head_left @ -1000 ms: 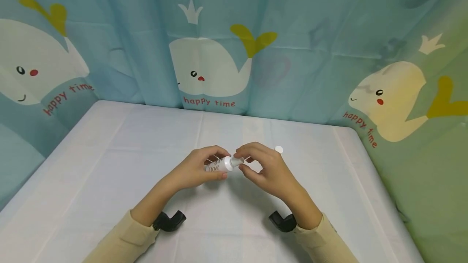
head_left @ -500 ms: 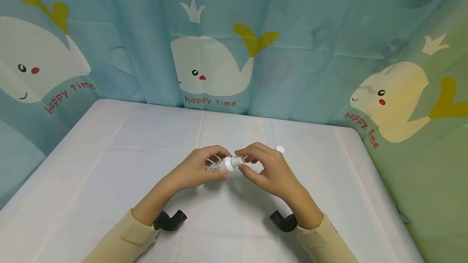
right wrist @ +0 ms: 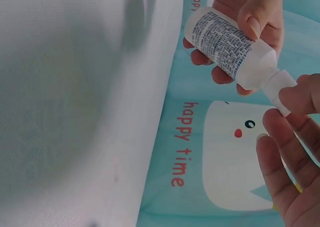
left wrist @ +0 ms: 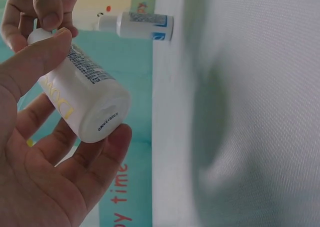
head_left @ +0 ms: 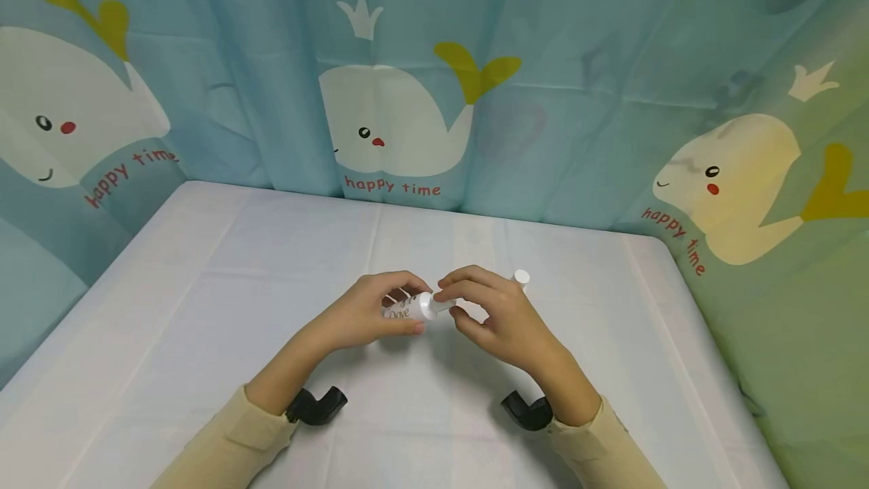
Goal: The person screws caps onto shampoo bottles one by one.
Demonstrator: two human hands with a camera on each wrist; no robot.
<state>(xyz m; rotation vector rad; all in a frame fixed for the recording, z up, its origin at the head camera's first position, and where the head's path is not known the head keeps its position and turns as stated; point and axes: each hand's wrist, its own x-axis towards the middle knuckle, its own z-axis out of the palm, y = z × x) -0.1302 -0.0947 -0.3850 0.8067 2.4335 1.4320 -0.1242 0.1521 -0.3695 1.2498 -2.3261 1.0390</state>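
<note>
A small white bottle (head_left: 407, 308) marked "Dove" lies tilted in my left hand (head_left: 370, 312), its cap end toward the right. The thumb and fingers grip its body; in the left wrist view its round base (left wrist: 106, 119) shows a printed date code. My right hand (head_left: 498, 315) pinches the white cap (right wrist: 278, 87) between thumb and fingers, and the cap sits on the bottle's neck. Dense small print covers the label (right wrist: 222, 43) in the right wrist view. Both hands hold the bottle above the white table (head_left: 271, 278).
Behind my right hand stands a second white bottle (left wrist: 145, 26) with a blue-marked label; in the head view mainly its cap (head_left: 521, 278) shows. A curtain (head_left: 577, 149) printed with whales hangs round the table. Black curved pieces (head_left: 317, 406) sit at both wrists.
My right fingers have shifted around the cap and now cover more of its top. The left hand keeps its grip. The second bottle's cap shows a little more beside the right hand.
</note>
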